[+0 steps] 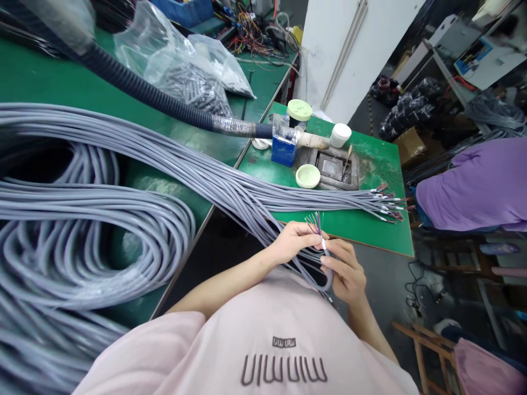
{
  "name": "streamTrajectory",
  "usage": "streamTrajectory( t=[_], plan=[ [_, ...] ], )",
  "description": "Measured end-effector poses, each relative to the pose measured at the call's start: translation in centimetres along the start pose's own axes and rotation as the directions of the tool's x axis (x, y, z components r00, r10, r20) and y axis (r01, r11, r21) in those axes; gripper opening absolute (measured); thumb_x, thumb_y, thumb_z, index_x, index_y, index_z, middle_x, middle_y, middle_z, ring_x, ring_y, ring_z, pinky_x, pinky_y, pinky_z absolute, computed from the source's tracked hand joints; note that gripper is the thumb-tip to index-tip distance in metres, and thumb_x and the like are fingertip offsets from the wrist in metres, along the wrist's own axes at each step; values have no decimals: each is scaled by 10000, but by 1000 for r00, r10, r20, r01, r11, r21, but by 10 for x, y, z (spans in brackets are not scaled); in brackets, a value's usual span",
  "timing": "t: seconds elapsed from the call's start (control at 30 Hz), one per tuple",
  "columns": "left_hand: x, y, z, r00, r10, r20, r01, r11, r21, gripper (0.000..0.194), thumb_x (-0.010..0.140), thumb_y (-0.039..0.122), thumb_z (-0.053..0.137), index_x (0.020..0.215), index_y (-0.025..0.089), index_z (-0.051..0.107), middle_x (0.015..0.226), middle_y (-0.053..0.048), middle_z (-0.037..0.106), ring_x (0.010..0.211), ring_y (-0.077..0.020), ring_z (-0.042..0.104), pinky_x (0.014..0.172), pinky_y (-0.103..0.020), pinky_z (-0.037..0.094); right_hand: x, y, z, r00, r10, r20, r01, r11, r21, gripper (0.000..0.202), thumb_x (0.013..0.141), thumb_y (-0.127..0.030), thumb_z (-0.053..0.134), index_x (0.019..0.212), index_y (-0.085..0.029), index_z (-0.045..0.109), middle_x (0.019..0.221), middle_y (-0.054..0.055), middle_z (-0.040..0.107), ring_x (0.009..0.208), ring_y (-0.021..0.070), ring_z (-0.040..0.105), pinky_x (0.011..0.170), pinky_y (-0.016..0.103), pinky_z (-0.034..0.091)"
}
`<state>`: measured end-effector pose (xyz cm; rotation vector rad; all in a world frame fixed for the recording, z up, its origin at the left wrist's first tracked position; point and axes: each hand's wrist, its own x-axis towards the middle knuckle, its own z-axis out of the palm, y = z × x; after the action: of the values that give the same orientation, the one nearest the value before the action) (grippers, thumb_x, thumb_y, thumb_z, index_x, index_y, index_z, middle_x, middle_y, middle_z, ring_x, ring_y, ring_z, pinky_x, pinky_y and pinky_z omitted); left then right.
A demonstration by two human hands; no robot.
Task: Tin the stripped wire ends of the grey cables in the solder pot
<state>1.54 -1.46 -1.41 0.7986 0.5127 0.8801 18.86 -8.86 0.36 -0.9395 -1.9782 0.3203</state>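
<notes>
Close to my body, my left hand (pixel 297 240) pinches the thin coloured wires (pixel 315 224) that fan out of the end of a grey cable (pixel 328 274). My right hand (pixel 345 270) has its fingers closed round that same cable, just below a white band near its stripped end. From there the cable bends down in a loop by my shirt. Beyond my hands, a bundle of grey cables (pixel 304 198) lies across the green table, its bare coloured wire ends near the right edge.
Thick coils of grey cable (pixel 164 214) cover the left bench. A ribbed black hose (pixel 164 101) ends by a blue box (pixel 284 151), near a metal tray (pixel 331 166), a pale green lid (pixel 308 176) and a white jar (pixel 340 135). A person in purple (pixel 473 184) is at right.
</notes>
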Motion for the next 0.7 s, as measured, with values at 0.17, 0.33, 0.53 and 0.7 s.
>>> streamTrajectory(
  t=[0.17,0.33,0.53,0.7],
  plan=[
    [-1,0,-3,999,33,-4,-33,999,-42,297,681,391,816,647,117,707,648,-44,688,619,-121,614,671,-262,484,0,2,6,1000,-5,12,4,999,40,530,830,-111,609,1292,-371,577,1276,61,667,1150,273,623,882,533,563],
    [2,-1,1,999,32,-44,-37,993,-110,359,655,413,827,544,129,638,586,-33,659,601,-129,606,633,-263,473,1,5,7,999,13,35,-15,998,63,487,844,-125,576,1250,-392,598,1267,47,673,1127,267,639,866,520,571],
    [7,-2,5,996,18,-83,-19,1000,-12,367,688,435,798,558,138,627,594,-27,658,616,-123,616,641,-247,470,1,5,4,961,274,-42,-263,949,172,342,847,-165,565,1134,-323,663,1066,61,730,948,246,683,800,447,561],
    [9,7,11,999,1,-32,3,993,114,366,701,448,781,592,130,635,632,-23,654,603,-108,586,622,-239,466,4,1,7,813,573,104,-582,799,150,131,864,-299,577,833,-250,695,595,-23,644,515,146,576,537,292,467]
  ],
)
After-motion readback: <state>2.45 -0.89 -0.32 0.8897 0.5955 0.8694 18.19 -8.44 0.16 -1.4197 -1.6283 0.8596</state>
